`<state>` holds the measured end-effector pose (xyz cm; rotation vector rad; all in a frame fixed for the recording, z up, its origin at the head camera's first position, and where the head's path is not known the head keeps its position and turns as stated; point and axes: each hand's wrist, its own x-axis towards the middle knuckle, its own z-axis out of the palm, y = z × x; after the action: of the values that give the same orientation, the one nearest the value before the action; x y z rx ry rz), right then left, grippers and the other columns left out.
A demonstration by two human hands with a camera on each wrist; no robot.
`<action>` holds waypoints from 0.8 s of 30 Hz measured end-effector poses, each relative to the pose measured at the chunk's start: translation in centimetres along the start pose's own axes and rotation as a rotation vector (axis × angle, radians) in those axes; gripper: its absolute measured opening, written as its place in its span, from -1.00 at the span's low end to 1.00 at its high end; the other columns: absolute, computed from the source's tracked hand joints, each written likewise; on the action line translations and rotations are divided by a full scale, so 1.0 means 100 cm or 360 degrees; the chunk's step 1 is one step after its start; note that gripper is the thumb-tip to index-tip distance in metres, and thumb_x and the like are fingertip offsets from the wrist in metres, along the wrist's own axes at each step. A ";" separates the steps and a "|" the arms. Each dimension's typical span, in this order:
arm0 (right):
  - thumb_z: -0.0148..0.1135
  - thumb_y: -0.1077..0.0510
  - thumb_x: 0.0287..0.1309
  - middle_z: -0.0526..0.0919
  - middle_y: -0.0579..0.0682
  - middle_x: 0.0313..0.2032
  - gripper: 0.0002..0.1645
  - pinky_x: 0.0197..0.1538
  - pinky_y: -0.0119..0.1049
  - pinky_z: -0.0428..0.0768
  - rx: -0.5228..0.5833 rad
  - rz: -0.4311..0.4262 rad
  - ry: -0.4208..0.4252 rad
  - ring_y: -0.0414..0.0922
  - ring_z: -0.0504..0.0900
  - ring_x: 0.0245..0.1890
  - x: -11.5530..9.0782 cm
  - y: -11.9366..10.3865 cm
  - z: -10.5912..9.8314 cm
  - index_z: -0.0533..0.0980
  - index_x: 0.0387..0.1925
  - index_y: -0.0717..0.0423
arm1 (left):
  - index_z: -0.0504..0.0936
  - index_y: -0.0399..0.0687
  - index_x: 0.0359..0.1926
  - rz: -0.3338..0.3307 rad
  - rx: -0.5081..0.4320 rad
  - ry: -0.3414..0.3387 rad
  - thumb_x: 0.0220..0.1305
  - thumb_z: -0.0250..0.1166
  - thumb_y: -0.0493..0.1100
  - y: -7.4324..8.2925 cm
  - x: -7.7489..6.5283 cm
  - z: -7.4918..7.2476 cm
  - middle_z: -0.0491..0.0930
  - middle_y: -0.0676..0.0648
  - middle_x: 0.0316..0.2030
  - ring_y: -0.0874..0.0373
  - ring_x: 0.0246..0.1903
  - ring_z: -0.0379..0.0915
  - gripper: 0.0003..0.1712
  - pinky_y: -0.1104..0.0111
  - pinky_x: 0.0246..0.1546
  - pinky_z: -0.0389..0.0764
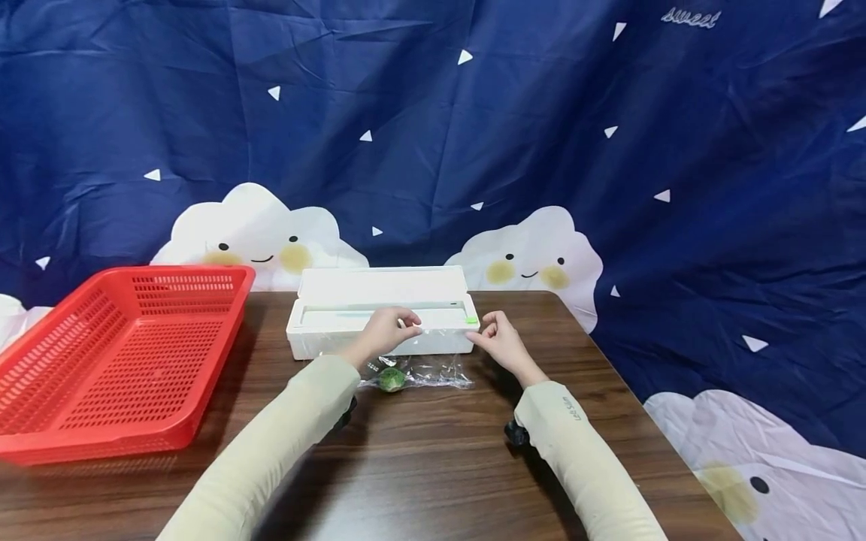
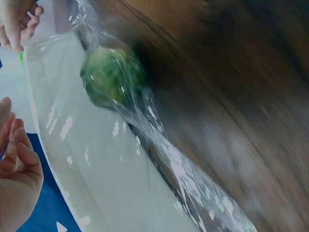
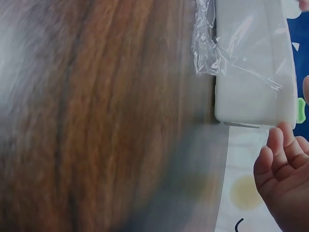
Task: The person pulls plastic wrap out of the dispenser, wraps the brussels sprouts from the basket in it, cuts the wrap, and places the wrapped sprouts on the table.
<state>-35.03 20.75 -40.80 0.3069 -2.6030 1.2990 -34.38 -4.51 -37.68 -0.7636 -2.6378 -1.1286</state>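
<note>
A white cling film dispenser box [image 1: 379, 346] stands on the table with its lid raised. Clear cling film [image 1: 440, 372] drapes down its front face onto the tabletop. A small round green vegetable [image 1: 391, 379], paler on top in the left wrist view, lies wrapped or covered by the film; its exact kind is unclear. Above the box's front edge hovers my left hand [image 1: 389, 329], fingers loosely bent with a gap to the thumb. My right hand [image 1: 502, 344] is at the box's right end, fingertips close to its corner and to the green slider [image 1: 471, 321]. Neither hand visibly grips anything.
A red perforated plastic basket [image 1: 206, 368] sits at the left of the brown wooden table [image 1: 433, 466]. Behind the table hangs a dark blue cloth [image 1: 419, 113] with clouds and triangles. The table's right edge slants down past my right arm.
</note>
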 end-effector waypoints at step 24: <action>0.30 0.17 0.08 0.41 -0.04 -0.63 -0.57 -0.61 -0.41 0.36 0.0231 0.0097 0.0082 -0.03 0.42 -0.66 0.004 0.004 0.014 0.31 -0.15 0.31 | 0.65 -0.20 -0.24 -0.0155 -0.0088 0.0048 0.16 0.29 -0.21 0.024 0.037 0.041 0.57 -0.03 -0.44 0.17 -0.51 0.38 -0.83 0.41 -0.50 0.41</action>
<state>-35.64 19.78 -41.82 0.2159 -2.4991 1.4994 -36.11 1.22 -37.81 -0.6285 -2.6548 -1.2322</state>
